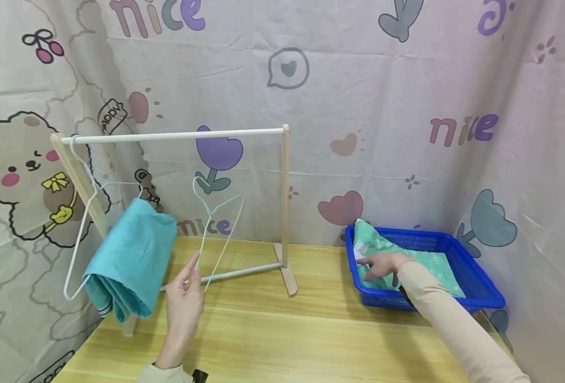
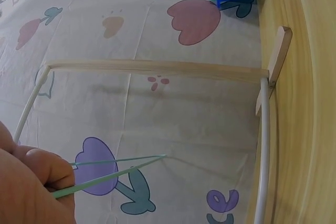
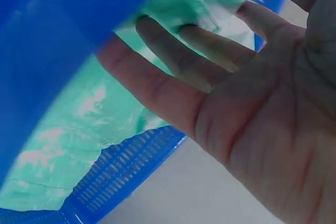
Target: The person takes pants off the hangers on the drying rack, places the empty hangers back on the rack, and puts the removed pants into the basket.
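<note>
1. Left hand (image 1: 184,304) pinches the thin pale-green hanger (image 1: 210,212); a loose pinch could let it twist.
2. Right hand (image 1: 388,265), fingers loosely extended, touches green-and-white cloth (image 1: 444,270) inside the blue plastic basket (image 1: 383,299); snagging could drag both.

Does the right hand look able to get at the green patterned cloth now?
Probably yes: the right hand reaches into the open blue plastic basket, its fingers at the green patterned cloth, with nothing visible between them.

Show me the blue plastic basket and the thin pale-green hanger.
Blue plastic basket (image 1: 418,242): head view, inside of its back wall.
Thin pale-green hanger (image 2: 89,184): left wrist view, its lower strand.
</note>
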Motion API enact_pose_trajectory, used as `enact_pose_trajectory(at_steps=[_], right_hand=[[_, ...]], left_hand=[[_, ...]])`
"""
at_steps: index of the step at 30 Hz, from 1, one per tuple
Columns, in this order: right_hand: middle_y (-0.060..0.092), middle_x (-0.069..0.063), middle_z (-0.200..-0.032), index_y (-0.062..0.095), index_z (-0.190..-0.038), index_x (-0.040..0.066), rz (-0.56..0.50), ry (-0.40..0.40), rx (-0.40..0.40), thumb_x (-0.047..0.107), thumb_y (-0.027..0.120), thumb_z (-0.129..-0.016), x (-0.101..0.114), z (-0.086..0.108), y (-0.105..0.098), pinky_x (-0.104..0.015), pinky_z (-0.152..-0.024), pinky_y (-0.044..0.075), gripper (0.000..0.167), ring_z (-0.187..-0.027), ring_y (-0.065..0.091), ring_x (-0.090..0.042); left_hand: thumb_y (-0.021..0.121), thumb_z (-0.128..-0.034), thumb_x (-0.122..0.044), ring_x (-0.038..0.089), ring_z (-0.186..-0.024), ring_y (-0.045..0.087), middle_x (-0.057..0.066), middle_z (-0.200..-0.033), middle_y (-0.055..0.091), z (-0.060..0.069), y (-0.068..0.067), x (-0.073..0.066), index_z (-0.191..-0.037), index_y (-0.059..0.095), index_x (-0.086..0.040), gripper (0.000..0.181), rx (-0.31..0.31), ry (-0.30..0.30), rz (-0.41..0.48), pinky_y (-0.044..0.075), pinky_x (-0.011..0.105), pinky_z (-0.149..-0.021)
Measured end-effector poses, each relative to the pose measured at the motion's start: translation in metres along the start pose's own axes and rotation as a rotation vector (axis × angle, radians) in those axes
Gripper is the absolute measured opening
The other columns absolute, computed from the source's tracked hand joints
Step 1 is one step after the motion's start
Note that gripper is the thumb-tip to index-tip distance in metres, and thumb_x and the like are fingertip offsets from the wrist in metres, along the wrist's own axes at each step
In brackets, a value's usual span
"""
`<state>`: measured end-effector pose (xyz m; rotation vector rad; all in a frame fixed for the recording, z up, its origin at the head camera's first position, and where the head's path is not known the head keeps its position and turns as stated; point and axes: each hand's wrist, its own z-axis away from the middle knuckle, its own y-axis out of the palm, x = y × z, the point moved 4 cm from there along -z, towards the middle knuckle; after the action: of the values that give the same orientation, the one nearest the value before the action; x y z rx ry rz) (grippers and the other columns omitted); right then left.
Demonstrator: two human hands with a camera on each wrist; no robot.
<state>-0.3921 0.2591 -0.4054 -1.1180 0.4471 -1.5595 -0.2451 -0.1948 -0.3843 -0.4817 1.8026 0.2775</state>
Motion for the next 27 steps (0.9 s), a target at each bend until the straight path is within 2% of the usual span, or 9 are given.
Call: enact_pose_trajectory(at_steps=[3,7,10,12,15,18,22,27], right_hand=[[0.035,-0.024,-0.153,0.037,-0.151,0.014,0.153,-0.015,-0.009,0.024,0.063,-0.095,0.003,-0.004,0.003,-0.061,-0.092,0.049,0.063,-0.138,0.035,-0.049],[0.037,-0.023,-0.152,0.039,-0.150,0.009,0.315,-0.037,-0.011,0.025,0.060,-0.096,0.006,-0.008,0.006,-0.062,-0.112,0.028,0.060,-0.142,0.029,-0.046],[0.035,-0.023,-0.153,0.038,-0.150,0.008,0.312,-0.023,-0.002,0.024,0.060,-0.097,0.008,-0.008,0.006,-0.063,-0.113,0.025,0.060,-0.143,0.026,-0.046],[0.037,-0.024,-0.152,0.040,-0.148,0.005,0.309,-0.036,-0.017,0.022,0.060,-0.096,0.009,-0.009,0.005,-0.062,-0.112,0.028,0.059,-0.142,0.029,-0.047],[0.043,-0.024,-0.147,0.047,-0.143,0.003,0.300,-0.073,-0.068,0.018,0.060,-0.095,0.013,-0.008,0.002,-0.060,-0.105,0.039,0.052,-0.138,0.037,-0.045],[0.048,-0.026,-0.142,0.054,-0.135,0.002,0.273,-0.096,-0.120,0.015,0.058,-0.094,0.015,-0.008,-0.001,-0.056,-0.089,0.051,0.043,-0.129,0.046,-0.045],[0.052,-0.026,-0.137,0.058,-0.131,0.002,0.204,-0.071,-0.153,0.015,0.056,-0.097,0.014,-0.008,-0.004,-0.051,-0.074,0.055,0.037,-0.117,0.056,-0.042],[0.061,-0.022,-0.121,0.057,-0.129,-0.003,0.127,-0.038,-0.157,0.016,0.052,-0.100,0.012,-0.012,-0.011,-0.056,-0.077,0.055,0.034,-0.104,0.062,-0.035]], left_hand=[[0.045,-0.1056,-0.027,0.005,-0.033,0.028,-0.008,-0.045,0.028,0.000,0.000,0.000,-0.141,0.053,-0.032,0.037,0.008,0.008,0.005,0.028,0.024,-0.030],[0.045,-0.1057,-0.026,0.005,-0.032,0.028,-0.007,-0.045,0.027,0.000,-0.001,0.000,-0.141,0.053,-0.031,0.037,0.015,0.013,0.009,0.027,0.024,-0.030],[0.045,-0.1057,-0.026,0.006,-0.033,0.028,-0.007,-0.047,0.028,-0.001,-0.002,0.000,-0.141,0.052,-0.032,0.037,0.017,0.005,0.003,0.027,0.025,-0.030],[0.045,-0.1056,-0.027,0.006,-0.033,0.028,-0.006,-0.047,0.028,-0.001,-0.002,-0.001,-0.141,0.052,-0.033,0.037,0.022,-0.002,-0.004,0.028,0.025,-0.031],[0.045,-0.1054,-0.030,0.007,-0.033,0.028,-0.006,-0.046,0.028,-0.002,-0.004,-0.002,-0.142,0.051,-0.034,0.037,0.034,-0.014,-0.008,0.028,0.025,-0.031],[0.046,-0.1049,-0.031,0.007,-0.033,0.028,-0.005,-0.045,0.029,-0.002,-0.005,-0.002,-0.142,0.051,-0.034,0.037,0.048,-0.024,-0.007,0.028,0.025,-0.031],[0.049,-0.1039,-0.031,0.008,-0.034,0.029,-0.005,-0.046,0.031,-0.002,-0.006,-0.003,-0.142,0.049,-0.034,0.039,0.058,-0.034,-0.010,0.028,0.025,-0.031],[0.051,-0.1034,-0.030,0.008,-0.034,0.029,-0.004,-0.047,0.032,-0.001,-0.008,-0.006,-0.142,0.049,-0.034,0.039,0.044,-0.025,0.000,0.027,0.026,-0.031]])
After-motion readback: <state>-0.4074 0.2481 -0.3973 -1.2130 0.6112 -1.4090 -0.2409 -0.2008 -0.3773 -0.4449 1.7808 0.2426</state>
